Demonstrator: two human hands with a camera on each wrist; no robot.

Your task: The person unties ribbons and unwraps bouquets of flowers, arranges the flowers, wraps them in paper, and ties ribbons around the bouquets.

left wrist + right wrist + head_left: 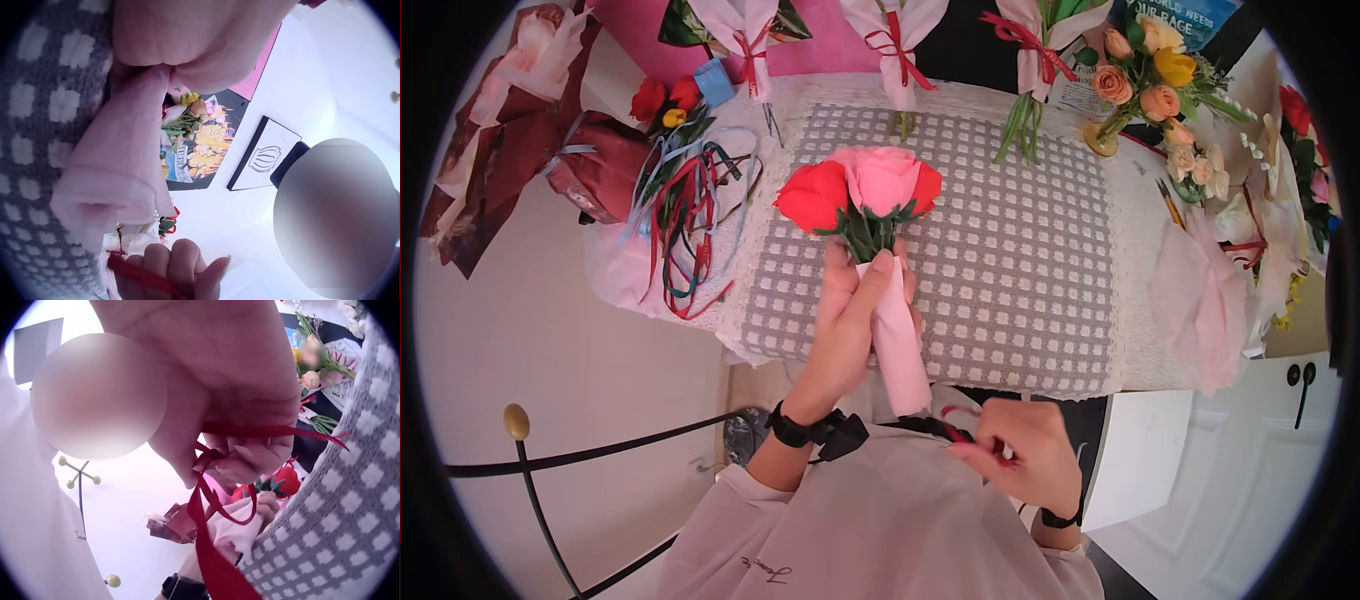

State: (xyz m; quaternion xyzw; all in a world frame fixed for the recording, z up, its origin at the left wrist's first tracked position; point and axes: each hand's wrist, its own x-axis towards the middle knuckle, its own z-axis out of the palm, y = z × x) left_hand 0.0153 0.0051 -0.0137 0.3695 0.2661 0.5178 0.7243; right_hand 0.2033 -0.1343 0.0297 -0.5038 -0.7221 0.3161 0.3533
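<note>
In the head view my left hand [845,310] grips a small bouquet by its stem end, thumb across the front. Its flowers are a pink rose [882,182] between red ones [812,197], with green sepals below. Pale pink wrapping paper [900,345] covers the stems and hangs below the hand as a tube; the left wrist view shows its loose lower end. To the right of the paper, close to my body, my right hand [1030,455] holds a red ribbon [212,562]. The ribbon loops around the curled fingers, and its loose ends trail away.
A grey-and-white checked cushion [1020,250] lies under the bouquet. Ribbons [690,215] hang in a tangle at the left. Wrapped bouquets with red bows [892,50] line the back. A vase of peach roses [1160,103] and pink tissue paper [1200,300] are at the right.
</note>
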